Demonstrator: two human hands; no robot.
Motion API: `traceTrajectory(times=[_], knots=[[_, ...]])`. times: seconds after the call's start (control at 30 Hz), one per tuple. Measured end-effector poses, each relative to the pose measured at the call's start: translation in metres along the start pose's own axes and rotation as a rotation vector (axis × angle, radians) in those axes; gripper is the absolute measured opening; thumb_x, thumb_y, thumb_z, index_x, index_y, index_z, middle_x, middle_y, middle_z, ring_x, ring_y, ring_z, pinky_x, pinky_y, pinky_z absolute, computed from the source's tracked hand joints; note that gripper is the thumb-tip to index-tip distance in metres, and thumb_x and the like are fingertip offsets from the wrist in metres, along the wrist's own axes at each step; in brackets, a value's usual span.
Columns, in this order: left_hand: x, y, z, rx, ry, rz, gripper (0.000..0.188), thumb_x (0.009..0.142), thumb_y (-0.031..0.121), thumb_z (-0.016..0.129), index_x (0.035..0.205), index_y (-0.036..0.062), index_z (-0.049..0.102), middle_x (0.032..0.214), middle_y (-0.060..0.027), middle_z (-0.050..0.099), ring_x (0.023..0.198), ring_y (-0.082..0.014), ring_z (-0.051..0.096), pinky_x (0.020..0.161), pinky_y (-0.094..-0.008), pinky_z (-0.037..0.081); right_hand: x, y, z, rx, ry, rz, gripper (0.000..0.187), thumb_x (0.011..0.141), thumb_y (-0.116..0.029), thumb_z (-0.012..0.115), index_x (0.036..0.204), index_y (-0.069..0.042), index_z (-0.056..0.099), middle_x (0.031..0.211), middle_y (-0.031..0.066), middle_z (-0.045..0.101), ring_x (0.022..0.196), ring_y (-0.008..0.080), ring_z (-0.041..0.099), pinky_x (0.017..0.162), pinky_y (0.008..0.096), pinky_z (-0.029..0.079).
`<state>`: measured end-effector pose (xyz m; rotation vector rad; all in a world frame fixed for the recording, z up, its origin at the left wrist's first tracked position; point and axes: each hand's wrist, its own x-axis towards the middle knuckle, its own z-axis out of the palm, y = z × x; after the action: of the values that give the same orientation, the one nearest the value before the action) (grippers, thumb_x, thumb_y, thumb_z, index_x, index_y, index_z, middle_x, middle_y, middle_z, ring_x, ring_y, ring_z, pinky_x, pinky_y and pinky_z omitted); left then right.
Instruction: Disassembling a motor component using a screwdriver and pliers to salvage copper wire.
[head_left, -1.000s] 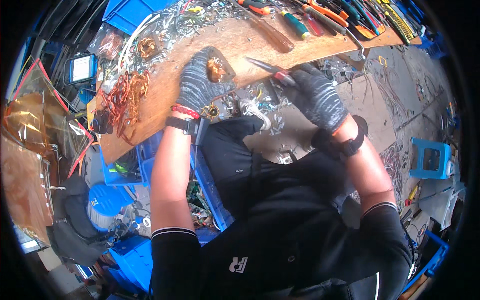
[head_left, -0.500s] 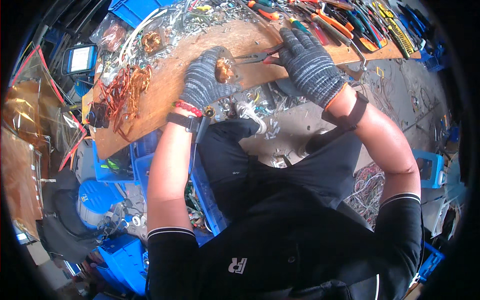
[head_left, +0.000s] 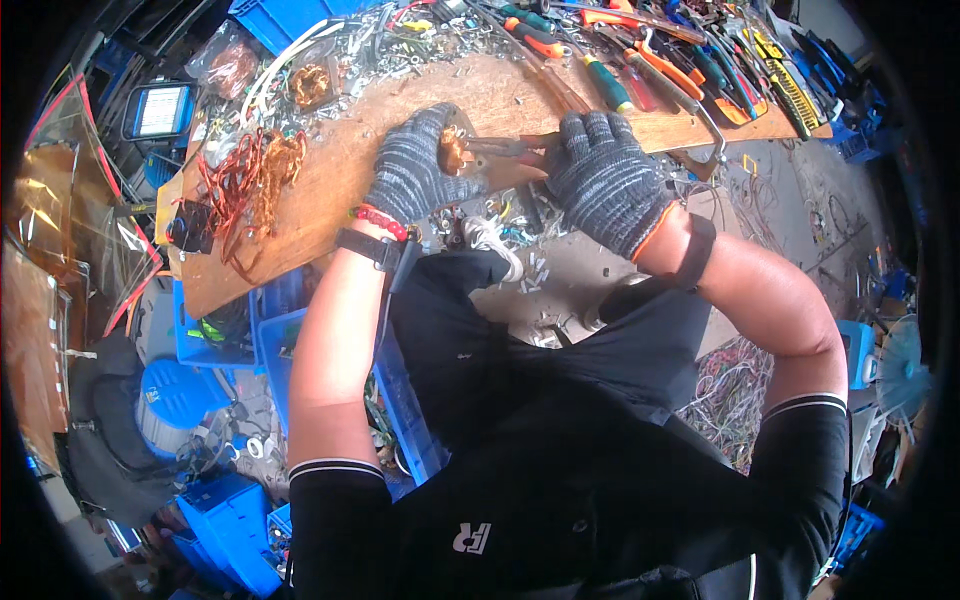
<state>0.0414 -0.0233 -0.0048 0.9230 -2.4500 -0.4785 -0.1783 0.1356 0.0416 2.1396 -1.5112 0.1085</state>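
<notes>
Both hands wear grey knitted work gloves. My left hand (head_left: 412, 165) is closed around a metal part with a bunch of copper wire (head_left: 455, 150) on it, held above the near edge of the wooden board. My right hand (head_left: 610, 185) grips red-handled pliers (head_left: 500, 147). Their jaws point left and reach the copper wire; whether they bite on it cannot be made out. The glove hides most of the plier handles and of the metal part.
Red and copper wire bundles (head_left: 250, 180) lie on the left of the board (head_left: 370, 85). Metal scraps cover its far side. Screwdrivers (head_left: 607, 83), pliers and other tools crowd the far right. Blue crates (head_left: 225, 530) stand at lower left, beside a blue stool (head_left: 180, 390).
My right hand has come nearer and slightly left, bringing the plier jaws to the copper wire. My left hand has stayed nearly in place, still holding the metal part.
</notes>
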Motion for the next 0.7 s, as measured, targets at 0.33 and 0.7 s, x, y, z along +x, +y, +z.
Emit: traceTrajectory(times=[0.33, 0.7], knots=[[0.002, 0.014, -0.003, 0.047, 0.026, -0.053, 0.095, 0.060, 0.042, 0.096, 0.134, -0.0029, 0.057, 0.119, -0.0226, 0.069, 0.111, -0.0354, 0.069, 0.097, -0.0432, 0.056, -0.012, -0.039, 0.012, 0.017, 0.052, 0.207, 0.031, 0.090, -0.023, 0.058, 0.104, 0.002, 0.069, 0.126, 0.0302, 0.060, 0.106, 0.0390, 0.061, 0.082, 0.0570, 0.049], [0.011, 0.040, -0.012, 0.110, -0.065, -0.299, 0.108, 0.057, 0.052, 0.094, 0.142, -0.0010, 0.051, 0.130, -0.0234, 0.065, 0.120, -0.0377, 0.064, 0.104, -0.0438, 0.051, -0.004, -0.043, 0.010, 0.056, 0.018, 0.341, 0.031, 0.089, -0.023, 0.058, 0.106, 0.000, 0.070, 0.120, 0.0290, 0.063, 0.100, 0.0391, 0.064, 0.082, 0.0565, 0.050]])
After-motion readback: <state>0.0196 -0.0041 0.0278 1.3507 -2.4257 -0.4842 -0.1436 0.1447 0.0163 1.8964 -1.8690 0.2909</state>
